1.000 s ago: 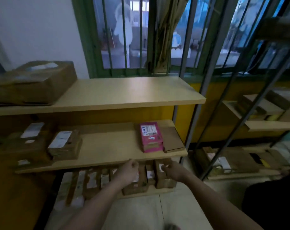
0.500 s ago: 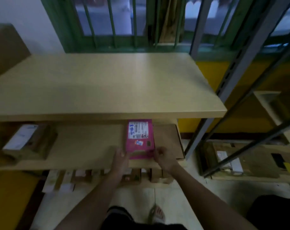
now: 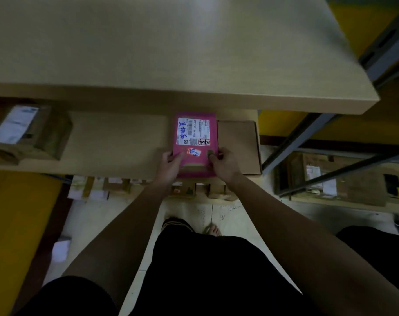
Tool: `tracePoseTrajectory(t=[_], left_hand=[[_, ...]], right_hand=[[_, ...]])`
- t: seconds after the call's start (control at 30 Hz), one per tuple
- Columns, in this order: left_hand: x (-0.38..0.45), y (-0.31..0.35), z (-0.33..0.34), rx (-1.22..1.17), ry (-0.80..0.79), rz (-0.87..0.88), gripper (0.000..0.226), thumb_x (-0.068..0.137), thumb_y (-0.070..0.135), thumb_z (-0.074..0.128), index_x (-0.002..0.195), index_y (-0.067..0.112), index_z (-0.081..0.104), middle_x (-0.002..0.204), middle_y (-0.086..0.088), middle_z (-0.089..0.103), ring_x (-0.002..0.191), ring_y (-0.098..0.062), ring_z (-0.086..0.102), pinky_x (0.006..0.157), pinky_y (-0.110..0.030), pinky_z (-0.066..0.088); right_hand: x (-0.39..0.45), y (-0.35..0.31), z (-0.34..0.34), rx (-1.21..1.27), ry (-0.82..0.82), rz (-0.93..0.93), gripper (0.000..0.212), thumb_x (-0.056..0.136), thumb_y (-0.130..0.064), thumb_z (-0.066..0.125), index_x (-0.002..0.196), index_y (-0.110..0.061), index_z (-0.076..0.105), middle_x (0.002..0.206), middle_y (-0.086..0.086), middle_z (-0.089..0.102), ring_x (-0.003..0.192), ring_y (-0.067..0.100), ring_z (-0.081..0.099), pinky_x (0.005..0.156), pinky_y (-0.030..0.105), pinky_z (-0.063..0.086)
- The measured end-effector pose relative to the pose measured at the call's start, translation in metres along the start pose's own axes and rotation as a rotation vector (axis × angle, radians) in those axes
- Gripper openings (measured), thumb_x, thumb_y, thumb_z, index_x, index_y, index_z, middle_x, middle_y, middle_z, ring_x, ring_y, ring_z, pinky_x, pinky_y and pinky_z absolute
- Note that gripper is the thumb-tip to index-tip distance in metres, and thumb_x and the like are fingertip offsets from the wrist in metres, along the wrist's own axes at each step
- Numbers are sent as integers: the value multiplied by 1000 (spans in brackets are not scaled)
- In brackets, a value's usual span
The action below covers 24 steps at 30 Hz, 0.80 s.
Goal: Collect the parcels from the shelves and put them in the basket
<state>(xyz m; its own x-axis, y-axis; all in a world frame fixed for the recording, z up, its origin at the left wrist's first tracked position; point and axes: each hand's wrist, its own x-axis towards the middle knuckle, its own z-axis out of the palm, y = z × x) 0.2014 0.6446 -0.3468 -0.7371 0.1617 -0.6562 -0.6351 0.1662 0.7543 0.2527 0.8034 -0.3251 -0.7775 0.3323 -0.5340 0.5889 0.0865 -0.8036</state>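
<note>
A pink parcel [image 3: 196, 135] with a white shipping label lies on the middle shelf [image 3: 116, 142], at its front edge. My left hand [image 3: 170, 166] grips the parcel's near left corner, thumb on top. My right hand [image 3: 224, 164] grips its near right corner the same way. A flat brown cardboard parcel [image 3: 238, 144] lies right beside the pink one. Another brown box [image 3: 29, 131] with a white label sits at the left of the same shelf. The basket is not in view.
The top shelf board [image 3: 171, 53] overhangs the middle shelf. Several small labelled boxes [image 3: 116, 185] stand in a row on the lowest shelf. A second metal rack [image 3: 344, 179] with parcels stands to the right. My legs and foot stand on the tiled floor below.
Both hands rose from the lowest shelf's boxes to the pink parcel and took hold of its near corners. My head moved closer and tilted down.
</note>
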Motion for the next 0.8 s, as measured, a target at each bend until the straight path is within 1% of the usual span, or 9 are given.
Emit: tracePoseTrajectory(t=[0.07, 0.2, 0.3, 0.37, 0.43, 0.57, 0.63, 0.73, 0.8], left_hand=[[-12, 1, -6, -115, 36, 1, 38, 99, 34, 59, 129, 20, 40, 113, -2, 62, 97, -23, 68, 78, -43, 59], [-39, -7, -30, -222, 10, 9, 46, 96, 32, 63, 135, 26, 40, 120, -6, 62, 96, -27, 69, 85, -53, 59], [-62, -18, -51, -175, -81, 31, 73, 86, 38, 69, 148, 42, 30, 128, -2, 62, 105, -28, 69, 79, -48, 61], [-73, -28, -65, -139, -126, 41, 81, 83, 37, 71, 150, 48, 27, 129, 2, 62, 109, -28, 68, 79, -46, 60], [-83, -37, -78, -106, -142, 45, 86, 81, 41, 78, 150, 52, 27, 130, 2, 64, 109, -27, 69, 85, -50, 59], [-108, -52, -98, -73, -181, 40, 112, 53, 60, 89, 147, 56, 29, 122, 5, 71, 107, -26, 71, 85, -49, 58], [-122, -59, -108, -109, -175, 55, 107, 57, 59, 88, 146, 56, 29, 121, 5, 72, 108, -25, 71, 84, -48, 58], [-142, -68, -124, -197, -94, 115, 83, 83, 40, 75, 149, 52, 26, 128, 1, 68, 115, -25, 67, 86, -50, 58], [-156, -69, -137, -257, -36, 159, 84, 81, 40, 72, 150, 52, 26, 128, 4, 67, 113, -21, 68, 83, -47, 59]], right_hand=[[-6, 2, -1, 115, -28, -7, 20, 102, -19, 53, 117, -6, 51, 119, 8, 62, 105, 24, 65, 80, 32, 58], [-30, 6, -11, 241, -166, -8, 15, 96, -10, 59, 110, -10, 52, 116, 2, 63, 95, 17, 67, 63, 19, 55], [-42, 9, -20, 174, -231, -63, 18, 92, -5, 63, 109, -5, 56, 117, 5, 63, 106, 23, 65, 72, 25, 56], [-46, 9, -21, 130, -252, -84, 23, 94, -11, 63, 115, -2, 58, 114, 3, 64, 111, 24, 63, 84, 36, 58], [-50, 6, -17, 145, -312, -79, 27, 96, -20, 62, 122, -12, 57, 118, 0, 65, 111, 20, 66, 87, 40, 58], [-63, -4, 4, 197, -428, -61, 35, 96, -33, 62, 127, -42, 50, 125, -1, 67, 104, 19, 71, 85, 40, 58], [-72, -7, 18, 206, -435, -81, 36, 96, -30, 62, 126, -45, 50, 121, 2, 70, 100, 21, 73, 84, 42, 58], [-90, -11, 41, 213, -453, -127, 37, 97, -25, 59, 131, -39, 51, 117, 4, 72, 98, 23, 74, 82, 41, 59], [-102, -14, 57, 200, -477, -155, 41, 96, -26, 60, 135, -35, 51, 119, 5, 71, 99, 24, 73, 84, 42, 60]])
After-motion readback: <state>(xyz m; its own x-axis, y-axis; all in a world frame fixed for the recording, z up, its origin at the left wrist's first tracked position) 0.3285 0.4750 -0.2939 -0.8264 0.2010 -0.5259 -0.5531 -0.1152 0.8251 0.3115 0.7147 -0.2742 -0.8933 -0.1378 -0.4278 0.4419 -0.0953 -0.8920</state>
